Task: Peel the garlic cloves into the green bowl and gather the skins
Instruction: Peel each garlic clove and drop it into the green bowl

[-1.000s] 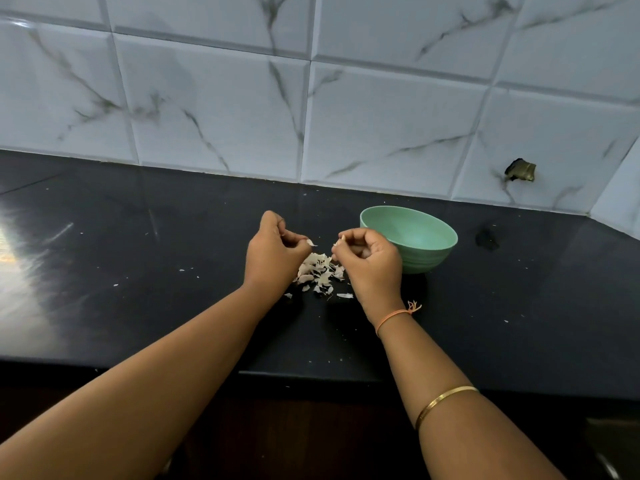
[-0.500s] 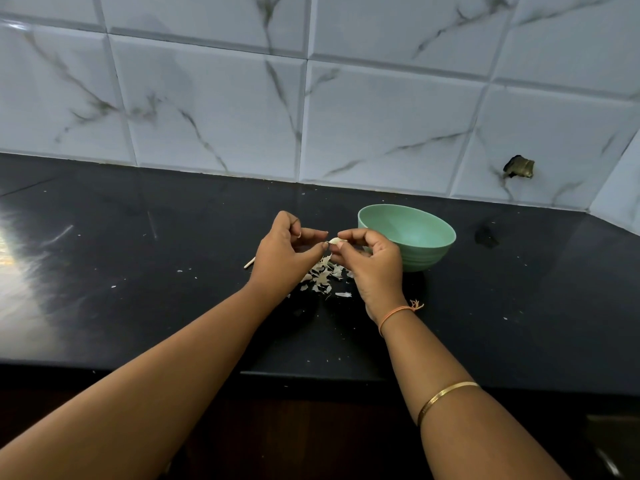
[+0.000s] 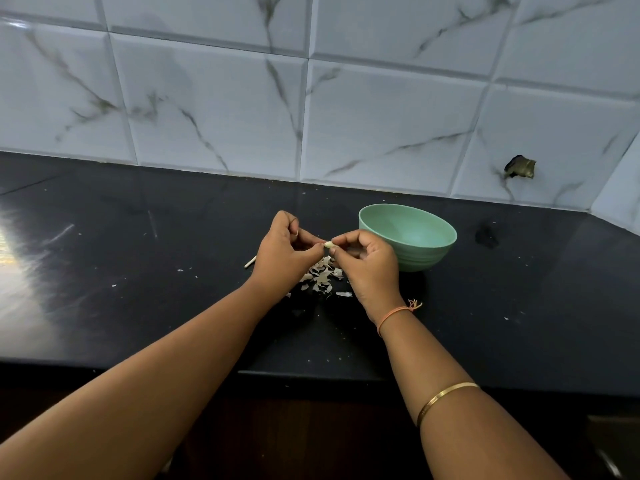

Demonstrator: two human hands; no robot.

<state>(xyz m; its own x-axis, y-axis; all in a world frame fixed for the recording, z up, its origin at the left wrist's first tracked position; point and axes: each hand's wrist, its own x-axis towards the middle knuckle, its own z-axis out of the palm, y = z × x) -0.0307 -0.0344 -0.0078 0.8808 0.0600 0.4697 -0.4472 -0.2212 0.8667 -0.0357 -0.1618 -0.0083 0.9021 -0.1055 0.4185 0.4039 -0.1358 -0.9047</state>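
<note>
— Pale garlic clove (image 3: 328, 244): where is it?
— Up in the air, pinched from both sides. The left hand (image 3: 282, 252) nips its 9 o'clock end between thumb and fingertip, and the right hand (image 3: 367, 263) nips its 3 o'clock end, with the other fingers of both hands curled in. Its long axis seems to run 9 to 3, though it is too small to be sure.
— And the green bowl (image 3: 415, 259)?
— At 3 o'clock from the clove, just beyond the right hand's knuckles. I judge the right hand the nearer for the drop, with nothing between.
— The skins (image 3: 323, 277)?
— 1 loose pile at 6 o'clock, straight below the clove on the black counter (image 3: 138, 271), with stray flecks around it. A thin pale stick (image 3: 250, 262) lies at 8 o'clock, past the left hand.
— Any trouble?
— Peelings should fall onto the pile, I think.
</note>
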